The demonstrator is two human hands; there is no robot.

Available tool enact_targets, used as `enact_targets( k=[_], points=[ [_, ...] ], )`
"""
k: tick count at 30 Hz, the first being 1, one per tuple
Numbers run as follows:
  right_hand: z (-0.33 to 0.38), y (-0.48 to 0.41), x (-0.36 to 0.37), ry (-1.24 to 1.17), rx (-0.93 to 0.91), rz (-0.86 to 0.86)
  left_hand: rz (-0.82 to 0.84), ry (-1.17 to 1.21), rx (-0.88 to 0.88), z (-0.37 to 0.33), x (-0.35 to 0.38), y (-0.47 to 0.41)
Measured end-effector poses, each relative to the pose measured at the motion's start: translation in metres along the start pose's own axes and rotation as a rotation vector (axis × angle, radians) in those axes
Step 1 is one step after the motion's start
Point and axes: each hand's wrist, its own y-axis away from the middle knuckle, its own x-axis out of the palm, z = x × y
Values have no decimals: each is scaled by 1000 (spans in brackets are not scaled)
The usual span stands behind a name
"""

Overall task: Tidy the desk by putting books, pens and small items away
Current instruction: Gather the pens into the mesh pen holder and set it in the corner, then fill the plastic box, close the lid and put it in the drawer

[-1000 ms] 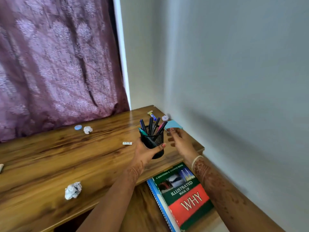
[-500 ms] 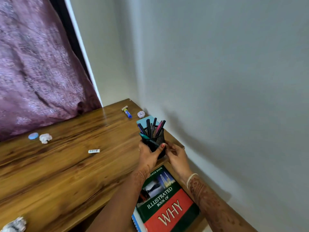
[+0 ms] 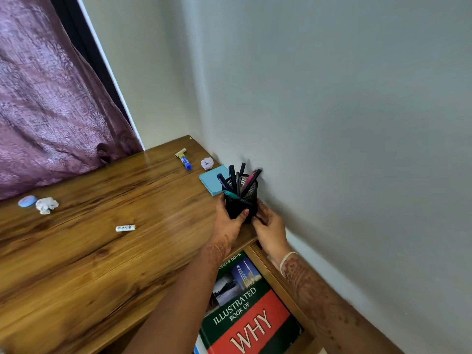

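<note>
Desk (image 3: 102, 264): cup (image 3: 241, 200) shifted to right edge, near wall, just beside pad (image 3: 210, 180). Left hand (image 3: 229, 223) still grips cup. Right hand (image 3: 268, 226), open a second ago, now curls round base. Likely placing. Pens housed; battery (image 3: 125, 227) remains.

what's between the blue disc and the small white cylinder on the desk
In the head view, a crumpled white paper ball sits beside the blue disc; from there to the small white cylinder the desk is bare wood.

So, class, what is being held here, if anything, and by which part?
Both hands hold the black mesh pen cup by its lower wall: the left hand wraps its left side, the right hand its right.
</note>
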Motion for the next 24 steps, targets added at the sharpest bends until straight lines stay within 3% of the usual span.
enact_targets(
  k=[8,14,24],
  points=[
    [-8,-6,0,80,-18,9,-75,-235,-8,-3,12,-10],
    [-11,-6,0,96,-7,14,-66,-208,-40,5,12,-12],
    [-13,8,11,94,3,-126,-9,-95,-56,-4,-8,9]
  ],
)
